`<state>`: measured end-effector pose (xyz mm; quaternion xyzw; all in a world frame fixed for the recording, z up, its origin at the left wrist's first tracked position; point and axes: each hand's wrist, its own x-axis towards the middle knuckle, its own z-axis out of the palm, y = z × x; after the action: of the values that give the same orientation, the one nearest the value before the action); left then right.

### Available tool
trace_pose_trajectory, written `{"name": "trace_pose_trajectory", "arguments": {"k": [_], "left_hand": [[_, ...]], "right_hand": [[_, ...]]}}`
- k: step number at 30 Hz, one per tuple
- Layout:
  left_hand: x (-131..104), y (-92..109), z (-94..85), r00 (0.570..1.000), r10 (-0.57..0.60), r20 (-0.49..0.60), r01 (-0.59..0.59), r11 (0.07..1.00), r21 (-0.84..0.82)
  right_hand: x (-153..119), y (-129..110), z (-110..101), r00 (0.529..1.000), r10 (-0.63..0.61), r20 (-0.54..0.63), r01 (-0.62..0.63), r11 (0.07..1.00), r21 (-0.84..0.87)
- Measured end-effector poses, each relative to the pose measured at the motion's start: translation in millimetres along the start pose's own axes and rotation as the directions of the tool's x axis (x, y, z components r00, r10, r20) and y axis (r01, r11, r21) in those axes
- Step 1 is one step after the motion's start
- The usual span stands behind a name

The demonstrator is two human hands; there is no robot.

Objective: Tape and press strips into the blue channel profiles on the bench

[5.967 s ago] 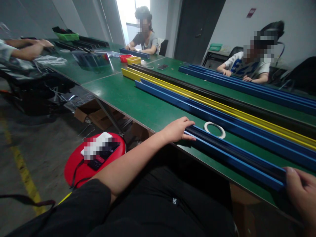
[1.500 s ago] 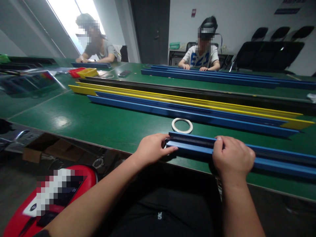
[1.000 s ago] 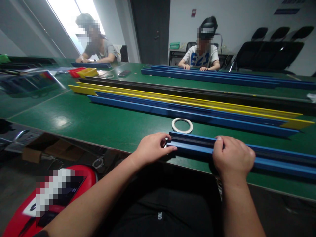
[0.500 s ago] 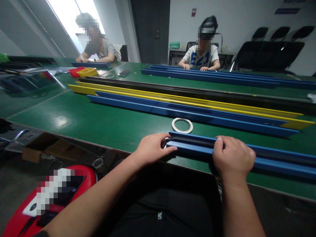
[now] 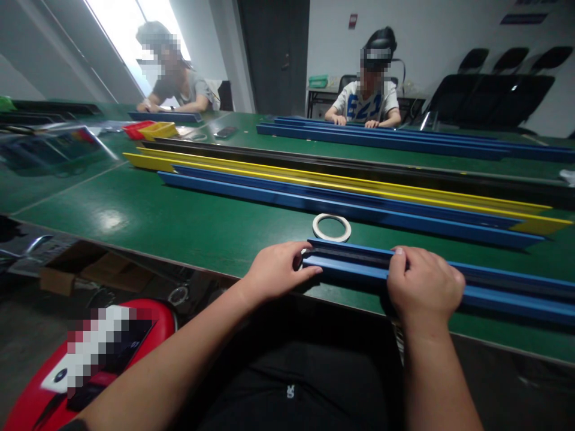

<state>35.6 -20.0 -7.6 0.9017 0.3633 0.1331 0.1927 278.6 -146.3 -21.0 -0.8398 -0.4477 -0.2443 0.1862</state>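
Observation:
A long blue channel-shaped strip [image 5: 350, 270] with a dark groove lies along the near edge of the green table [image 5: 215, 233]. My left hand [image 5: 281, 272] pinches its left end, with the thumb on the near side and fingers at the far side. Something small and whitish shows at that end, partly hidden by the hand. My right hand [image 5: 424, 284] is wrapped over the strip farther right, the thumb on top and the other fingers mostly hidden. Just behind the strip, a roll of white tape [image 5: 331, 227] lies flat.
Beyond the tape lie blue strips [image 5: 269, 193], yellow strips [image 5: 153, 161] and black strips [image 5: 215, 149]. Two people sit across the table, near more blue strips [image 5: 381, 140]. Red and yellow trays [image 5: 159, 131] and a phone [image 5: 225, 132] are at the far left. A red stool [image 5: 153, 317] stands beside me.

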Motion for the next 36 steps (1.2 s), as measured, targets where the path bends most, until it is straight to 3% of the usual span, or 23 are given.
{"name": "trace_pose_trajectory", "arguments": {"k": [7,36], "left_hand": [[-2.9,0.4,5.2,0.998,0.061,-0.024,-0.059,0.995,0.085],[-2.7,-2.1,4.6,0.997,0.071,-0.029,-0.070,0.996,0.047]], "right_hand": [[0.5,1.1,1.2,1.000,-0.016,-0.008,0.016,1.000,-0.009],[0.9,-0.2,0.3,1.000,-0.022,-0.002,0.022,0.999,-0.028]]}}
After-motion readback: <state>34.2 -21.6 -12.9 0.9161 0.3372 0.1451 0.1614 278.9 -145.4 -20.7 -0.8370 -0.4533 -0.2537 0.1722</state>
